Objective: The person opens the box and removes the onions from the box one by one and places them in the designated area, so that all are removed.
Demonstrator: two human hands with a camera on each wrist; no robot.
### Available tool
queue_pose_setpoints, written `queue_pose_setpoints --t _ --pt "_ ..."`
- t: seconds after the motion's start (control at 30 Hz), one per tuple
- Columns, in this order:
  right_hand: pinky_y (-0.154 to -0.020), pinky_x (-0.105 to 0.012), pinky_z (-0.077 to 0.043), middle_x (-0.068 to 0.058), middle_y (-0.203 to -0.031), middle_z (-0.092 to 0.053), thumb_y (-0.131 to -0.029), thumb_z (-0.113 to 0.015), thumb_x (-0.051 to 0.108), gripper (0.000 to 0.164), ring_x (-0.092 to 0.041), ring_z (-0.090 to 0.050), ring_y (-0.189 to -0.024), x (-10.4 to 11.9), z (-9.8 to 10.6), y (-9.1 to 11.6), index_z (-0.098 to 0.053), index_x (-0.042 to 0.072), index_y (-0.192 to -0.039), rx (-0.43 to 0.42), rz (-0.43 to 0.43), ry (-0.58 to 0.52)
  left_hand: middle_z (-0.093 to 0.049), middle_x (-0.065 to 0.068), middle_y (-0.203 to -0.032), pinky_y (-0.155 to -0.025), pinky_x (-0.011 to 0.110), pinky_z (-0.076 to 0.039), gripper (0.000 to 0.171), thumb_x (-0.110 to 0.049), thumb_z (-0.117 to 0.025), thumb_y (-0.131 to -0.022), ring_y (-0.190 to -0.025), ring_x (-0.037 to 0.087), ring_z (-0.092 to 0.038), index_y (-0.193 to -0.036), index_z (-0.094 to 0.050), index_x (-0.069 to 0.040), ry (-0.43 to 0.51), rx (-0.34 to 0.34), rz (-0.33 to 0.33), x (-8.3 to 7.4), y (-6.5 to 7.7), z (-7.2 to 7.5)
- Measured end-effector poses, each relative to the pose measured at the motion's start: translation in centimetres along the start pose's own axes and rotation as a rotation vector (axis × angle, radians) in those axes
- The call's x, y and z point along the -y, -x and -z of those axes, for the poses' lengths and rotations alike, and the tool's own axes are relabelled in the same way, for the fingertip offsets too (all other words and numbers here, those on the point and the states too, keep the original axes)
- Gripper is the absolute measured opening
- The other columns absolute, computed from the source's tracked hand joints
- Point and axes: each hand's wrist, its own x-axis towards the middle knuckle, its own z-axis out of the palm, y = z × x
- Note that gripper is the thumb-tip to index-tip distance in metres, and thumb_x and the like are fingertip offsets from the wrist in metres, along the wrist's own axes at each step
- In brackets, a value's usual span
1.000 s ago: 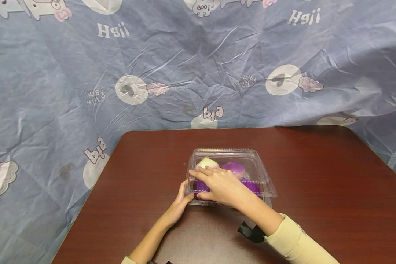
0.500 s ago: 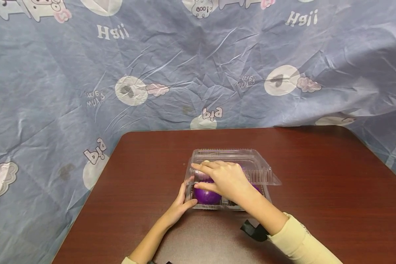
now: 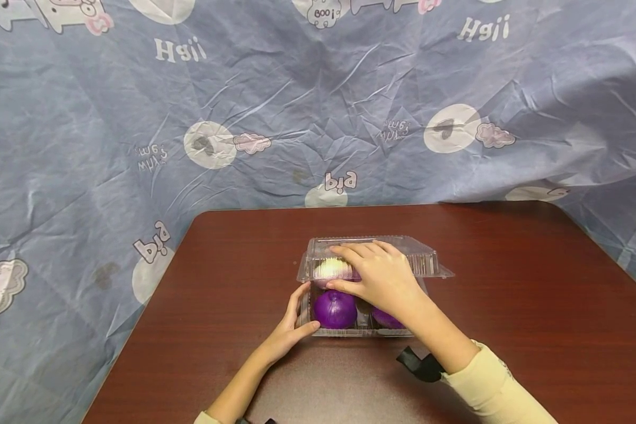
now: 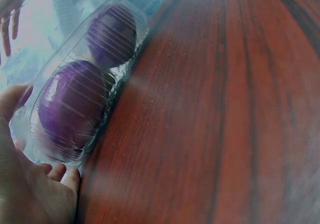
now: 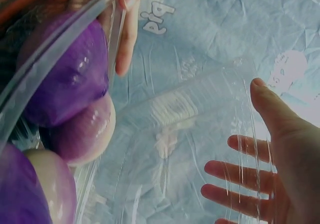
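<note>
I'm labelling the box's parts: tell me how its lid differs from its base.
The lid is tilted up; the base rests on the table. The right hand touches the lid, while the left hand holds the base. Onions sit in the base, none in the lid. Both are clear plastic.

Lower right in the head view, a pale yellow sleeve [image 3: 490, 383] bears faint dark print near a black strap [image 3: 421, 365]. A matching cuff [image 3: 205, 418] shows at the bottom edge.
</note>
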Motion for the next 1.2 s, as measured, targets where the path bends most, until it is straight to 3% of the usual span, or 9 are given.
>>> queue_pose_setpoints --t 0.43,0.77,0.9,1.0,1.13,1.2 --pt "-0.102 -0.045 -0.034 -0.002 -0.122 -0.060 -0.072 -0.065 0.057 0.062 -0.024 -0.056 -0.111 -3.4 1.3 1.1 -0.055 0.024 -0.124 0.044 -0.101 0.010 0.005 0.011 -0.153 -0.108 0.062 -0.002 0.079 -0.022 -0.055 -0.087 -0.140 0.028 0.011 -0.145 -0.001 -0.023 0.011 0.017 -0.014 0.1 -0.1 0.1" --pt "-0.101 -0.050 -0.031 -0.005 -0.129 -0.053 -0.071 -0.068 0.050 0.059 -0.028 -0.047 -0.119 -6.1 2.2 2.0 -0.057 0.021 -0.121 -0.084 -0.180 0.007 0.004 0.012 -0.153 -0.112 0.054 -0.009 0.078 -0.019 -0.055 -0.088 -0.141 0.028 0.004 -0.144 -0.002 -0.023 0.032 0.019 -0.016 0.0 -0.1 0.2" --pt "-0.099 -0.050 -0.033 -0.004 -0.130 -0.052 -0.072 -0.070 0.044 0.056 -0.027 -0.045 -0.121 -6.8 2.4 2.2 -0.056 0.022 -0.122 -0.108 -0.265 -0.051 0.004 0.012 -0.153 -0.112 0.052 -0.009 0.078 -0.019 -0.055 -0.088 -0.141 0.028 0.004 -0.144 -0.001 -0.024 0.032 0.023 -0.014 -0.1 -0.1 0.3" --pt "-0.088 -0.052 -0.042 -0.003 -0.130 -0.052 -0.074 -0.070 0.043 0.054 -0.027 -0.046 -0.121 -7.4 2.5 2.3 -0.055 0.024 -0.123 -0.138 -0.333 -0.107 0.005 0.013 -0.153 -0.112 0.052 -0.009 0.078 -0.019 -0.055 -0.088 -0.141 0.029 0.004 -0.144 -0.001 -0.023 0.034 0.027 -0.014 -0.2 -0.1 0.2" --pt "-0.077 -0.057 -0.044 -0.003 -0.130 -0.053 -0.080 -0.065 0.042 0.049 -0.029 -0.048 -0.120 -8.1 2.3 2.5 -0.054 0.024 -0.125 -0.165 -0.437 -0.254 0.005 0.013 -0.153 -0.113 0.051 -0.009 0.079 -0.019 -0.055 -0.088 -0.141 0.029 0.003 -0.144 0.000 -0.022 0.039 0.031 -0.012 -0.2 0.0 0.1" --pt "-0.082 -0.056 -0.042 -0.006 -0.128 -0.054 -0.083 -0.064 0.038 0.046 -0.030 -0.048 -0.119 -8.6 2.0 2.6 -0.054 0.022 -0.125 -0.197 -0.467 -0.353 0.006 0.013 -0.153 -0.113 0.051 -0.009 0.079 -0.019 -0.055 -0.088 -0.141 0.030 0.003 -0.144 0.001 -0.022 0.039 0.037 -0.013 -0.2 0.0 0.1"
